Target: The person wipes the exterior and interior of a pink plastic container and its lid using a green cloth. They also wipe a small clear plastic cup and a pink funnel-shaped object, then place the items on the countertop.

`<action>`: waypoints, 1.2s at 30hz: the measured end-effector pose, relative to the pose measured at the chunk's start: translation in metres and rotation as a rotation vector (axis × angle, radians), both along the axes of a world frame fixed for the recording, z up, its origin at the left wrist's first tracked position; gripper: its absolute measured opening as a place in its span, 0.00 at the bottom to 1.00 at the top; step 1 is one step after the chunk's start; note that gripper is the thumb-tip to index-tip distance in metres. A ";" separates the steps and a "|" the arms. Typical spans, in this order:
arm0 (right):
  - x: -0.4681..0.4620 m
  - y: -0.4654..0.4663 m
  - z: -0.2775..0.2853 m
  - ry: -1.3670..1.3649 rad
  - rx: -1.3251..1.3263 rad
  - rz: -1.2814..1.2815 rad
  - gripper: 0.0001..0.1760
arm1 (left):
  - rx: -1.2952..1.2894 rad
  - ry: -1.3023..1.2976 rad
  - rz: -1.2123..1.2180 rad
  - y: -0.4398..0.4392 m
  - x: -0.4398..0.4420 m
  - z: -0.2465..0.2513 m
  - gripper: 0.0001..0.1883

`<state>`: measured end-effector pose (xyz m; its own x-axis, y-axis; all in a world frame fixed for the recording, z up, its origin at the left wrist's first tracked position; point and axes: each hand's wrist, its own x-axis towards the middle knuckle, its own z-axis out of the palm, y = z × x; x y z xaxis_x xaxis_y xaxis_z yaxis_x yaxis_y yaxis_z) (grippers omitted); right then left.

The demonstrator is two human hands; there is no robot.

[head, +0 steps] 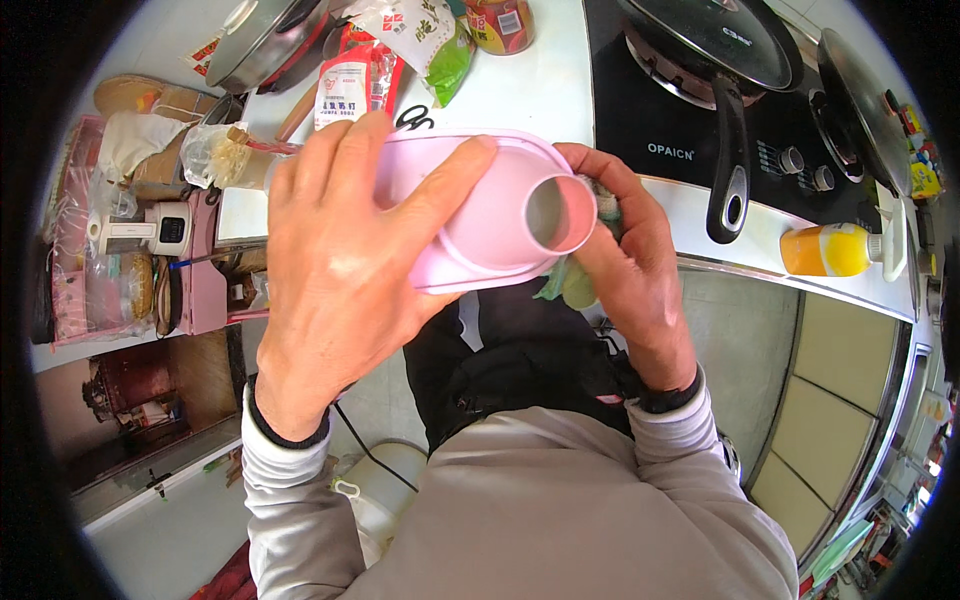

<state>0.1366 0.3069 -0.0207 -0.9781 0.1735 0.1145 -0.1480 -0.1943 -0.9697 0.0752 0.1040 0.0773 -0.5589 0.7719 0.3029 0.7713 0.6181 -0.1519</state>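
Note:
Between my hands is a pink plastic piece (487, 214) with a rounded flange and a short round tube, whose opening faces right and towards me. My left hand (337, 240) grips it from the left, the thumb lying across its upper face. On the other side my right hand (641, 251) has hold of the tube end, with fingers behind the rim. A soft green item (576, 286), possibly a cloth, shows beneath the piece at my right hand. Most of it is hidden, so I cannot tell exactly what it is. The piece is held up in front of the white counter (540, 90).
Black-handled scissors (415, 118), a red-and-white packet (345, 94), a white-and-green bag (420, 37) and a jar (501, 26) are on the counter. Right of them stands a black cooktop (660, 154) with a lidded frying pan (716, 45). A yellow pump bottle (829, 250) lies near the front edge.

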 end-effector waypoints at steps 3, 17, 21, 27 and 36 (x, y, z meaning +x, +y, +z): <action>0.000 -0.003 0.000 0.065 0.078 0.019 0.25 | 0.023 0.001 -0.008 -0.010 -0.001 -0.003 0.41; -0.006 -0.025 0.001 0.186 0.412 -0.183 0.16 | 0.089 0.061 0.014 -0.036 0.004 -0.026 0.43; -0.008 -0.029 0.004 0.157 0.419 -0.177 0.15 | 0.124 0.054 0.028 -0.043 0.004 -0.032 0.45; -0.018 -0.037 0.006 0.225 0.440 -0.173 0.15 | 0.230 0.033 0.035 -0.050 0.000 -0.040 0.47; -0.015 -0.041 0.008 0.212 0.456 -0.151 0.19 | 0.262 0.004 0.038 -0.051 -0.005 -0.042 0.47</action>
